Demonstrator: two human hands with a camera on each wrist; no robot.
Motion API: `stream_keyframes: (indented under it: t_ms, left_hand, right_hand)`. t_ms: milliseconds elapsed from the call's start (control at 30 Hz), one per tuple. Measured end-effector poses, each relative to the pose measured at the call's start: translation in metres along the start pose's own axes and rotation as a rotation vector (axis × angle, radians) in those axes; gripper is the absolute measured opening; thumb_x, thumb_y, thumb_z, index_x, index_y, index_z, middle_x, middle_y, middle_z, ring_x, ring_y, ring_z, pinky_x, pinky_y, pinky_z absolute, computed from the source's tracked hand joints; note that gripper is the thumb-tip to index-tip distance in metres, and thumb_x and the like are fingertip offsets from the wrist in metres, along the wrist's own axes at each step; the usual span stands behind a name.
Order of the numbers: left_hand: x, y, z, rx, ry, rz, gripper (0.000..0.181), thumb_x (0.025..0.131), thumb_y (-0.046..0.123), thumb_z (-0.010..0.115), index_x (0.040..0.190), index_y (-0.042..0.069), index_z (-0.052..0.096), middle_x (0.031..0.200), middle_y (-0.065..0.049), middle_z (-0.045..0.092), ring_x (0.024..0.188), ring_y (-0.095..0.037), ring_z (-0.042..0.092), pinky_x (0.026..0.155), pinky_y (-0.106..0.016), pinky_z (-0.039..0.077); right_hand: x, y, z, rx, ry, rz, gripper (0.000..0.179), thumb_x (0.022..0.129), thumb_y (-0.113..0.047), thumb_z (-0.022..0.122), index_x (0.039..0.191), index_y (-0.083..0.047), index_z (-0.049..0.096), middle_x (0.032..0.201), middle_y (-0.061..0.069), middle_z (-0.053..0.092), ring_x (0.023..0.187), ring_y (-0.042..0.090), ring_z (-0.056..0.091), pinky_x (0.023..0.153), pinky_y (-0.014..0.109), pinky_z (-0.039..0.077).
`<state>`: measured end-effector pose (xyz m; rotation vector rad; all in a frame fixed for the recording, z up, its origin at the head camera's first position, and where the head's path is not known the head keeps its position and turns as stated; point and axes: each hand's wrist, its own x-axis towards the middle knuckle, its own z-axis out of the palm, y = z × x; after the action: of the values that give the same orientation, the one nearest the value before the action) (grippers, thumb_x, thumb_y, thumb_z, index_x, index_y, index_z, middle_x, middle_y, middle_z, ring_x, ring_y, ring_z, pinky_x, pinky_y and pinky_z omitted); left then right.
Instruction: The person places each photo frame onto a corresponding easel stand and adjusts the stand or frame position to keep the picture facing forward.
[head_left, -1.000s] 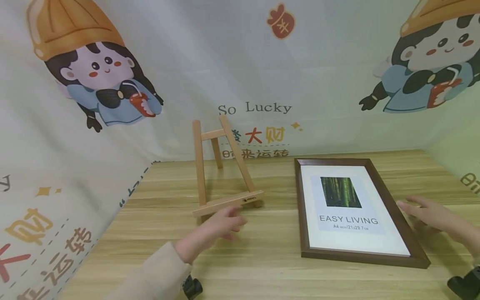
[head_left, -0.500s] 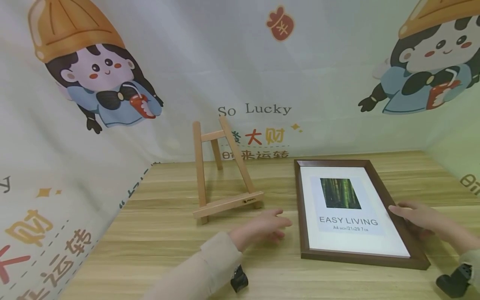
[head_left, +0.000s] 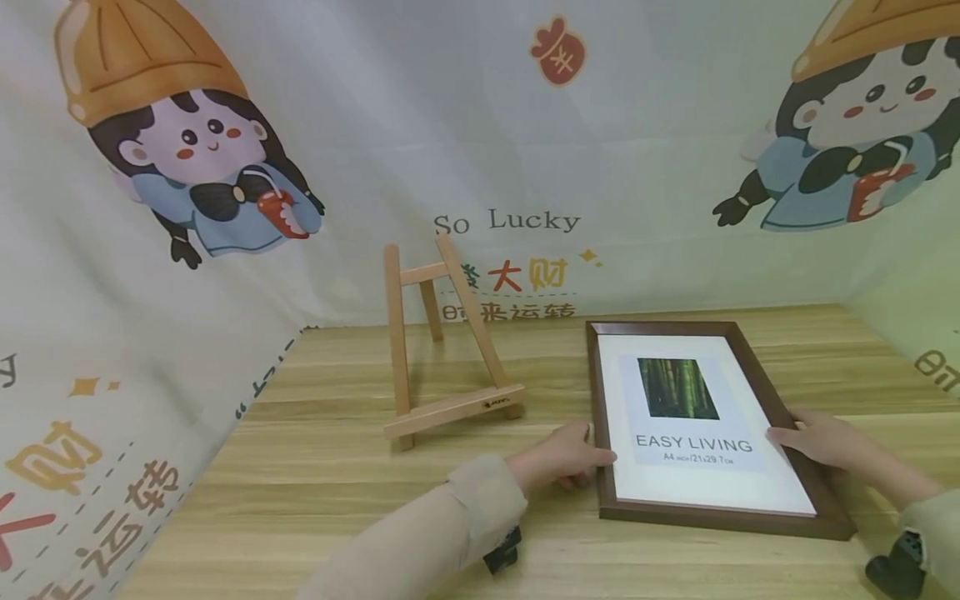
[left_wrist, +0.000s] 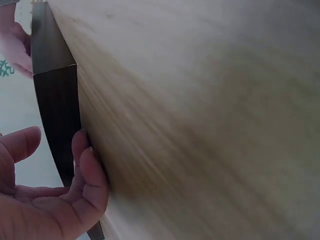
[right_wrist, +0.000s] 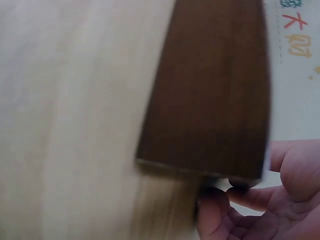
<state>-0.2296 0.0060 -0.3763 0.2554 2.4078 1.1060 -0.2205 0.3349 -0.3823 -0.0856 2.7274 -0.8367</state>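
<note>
A brown picture frame [head_left: 675,510] with a bamboo print and the words EASY LIVING lies face up on the table, at the right in the head view. My left hand [head_left: 564,456] is at its left edge, thumb over the rim. In the left wrist view, the curled fingers [left_wrist: 92,175] meet the frame's side [left_wrist: 57,110]. On the opposite edge, my right hand [head_left: 821,437] grips the frame, thumb on top and the other fingers out of sight beneath. The right wrist view shows those fingers [right_wrist: 215,210] curled at the dark underside edge.
A small wooden easel [head_left: 453,410] stands left of the frame, its ledge facing me. Behind the wooden table [head_left: 315,500] hangs a white printed cloth [head_left: 375,125], which also covers the left and right sides.
My left hand has moved right, from in front of the easel to the frame's left edge. My right hand has closed in on the right edge. The easel stays put.
</note>
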Motion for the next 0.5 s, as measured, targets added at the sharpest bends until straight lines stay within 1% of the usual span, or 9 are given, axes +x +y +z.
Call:
stream_keyframes:
  t_ms: [33, 100, 167, 233, 300, 400, 500]
  left_hand:
    - [0.001, 0.0, 0.001, 0.026, 0.005, 0.008, 0.052, 0.086, 0.026, 0.063, 0.124, -0.006, 0.046, 0.071, -0.006, 0.054, 0.06, -0.016, 0.054, 0.053, -0.029, 0.05]
    - [0.003, 0.0, 0.003, 0.098, 0.015, 0.034, 0.037, 0.086, 0.027, 0.063, 0.107, -0.002, 0.053, 0.064, -0.004, 0.053, 0.056, -0.014, 0.05, 0.048, -0.026, 0.046]
    - [0.004, 0.001, 0.004, 0.162, 0.023, 0.064, 0.025, 0.086, 0.026, 0.063, 0.092, 0.004, 0.054, 0.058, -0.002, 0.05, 0.052, -0.013, 0.047, 0.044, -0.024, 0.042]
    - [0.005, 0.003, 0.006, 0.224, 0.034, 0.076, 0.022, 0.086, 0.027, 0.063, 0.082, 0.008, 0.053, 0.056, -0.001, 0.048, 0.049, -0.012, 0.045, 0.042, -0.023, 0.039]
    - [0.005, 0.005, 0.007, 0.277, 0.049, 0.074, 0.024, 0.086, 0.028, 0.063, 0.078, 0.008, 0.053, 0.055, -0.001, 0.048, 0.048, -0.012, 0.044, 0.041, -0.022, 0.037]
    - [0.005, 0.007, 0.009, 0.314, 0.078, 0.055, 0.026, 0.084, 0.027, 0.065, 0.074, 0.006, 0.053, 0.058, -0.002, 0.048, 0.049, -0.012, 0.044, 0.042, -0.022, 0.036]
    - [0.004, 0.01, 0.012, 0.32, 0.107, 0.034, 0.025, 0.082, 0.024, 0.068, 0.078, 0.004, 0.056, 0.06, -0.003, 0.049, 0.05, -0.013, 0.045, 0.043, -0.021, 0.035]
  right_hand:
    - [0.0, 0.0, 0.001, -0.014, 0.008, -0.005, 0.07, 0.096, -0.031, 0.044, 0.126, 0.028, 0.02, 0.11, 0.043, 0.046, 0.092, 0.042, 0.056, 0.075, 0.049, 0.051]
    - [0.0, -0.001, 0.002, -0.062, 0.037, -0.013, 0.068, 0.095, -0.03, 0.044, 0.124, 0.028, 0.023, 0.111, 0.044, 0.045, 0.093, 0.046, 0.054, 0.076, 0.051, 0.049]
    - [0.0, 0.0, 0.003, -0.1, 0.058, -0.014, 0.067, 0.095, -0.03, 0.045, 0.123, 0.028, 0.026, 0.111, 0.045, 0.045, 0.095, 0.049, 0.053, 0.076, 0.053, 0.048]
    - [0.001, 0.0, 0.004, -0.12, 0.074, -0.018, 0.066, 0.095, -0.03, 0.045, 0.122, 0.028, 0.028, 0.111, 0.045, 0.045, 0.095, 0.05, 0.052, 0.076, 0.054, 0.047]
    - [0.001, 0.001, 0.004, -0.127, 0.085, -0.022, 0.064, 0.095, -0.028, 0.046, 0.122, 0.028, 0.029, 0.11, 0.044, 0.046, 0.093, 0.048, 0.053, 0.076, 0.054, 0.047]
    - [0.001, 0.0, 0.004, -0.111, 0.093, -0.02, 0.063, 0.094, -0.027, 0.048, 0.12, 0.027, 0.031, 0.109, 0.043, 0.048, 0.093, 0.048, 0.054, 0.076, 0.054, 0.046]
    - [0.0, -0.001, 0.004, -0.098, 0.101, 0.001, 0.063, 0.093, -0.028, 0.05, 0.119, 0.027, 0.034, 0.109, 0.043, 0.047, 0.095, 0.051, 0.052, 0.077, 0.054, 0.046]
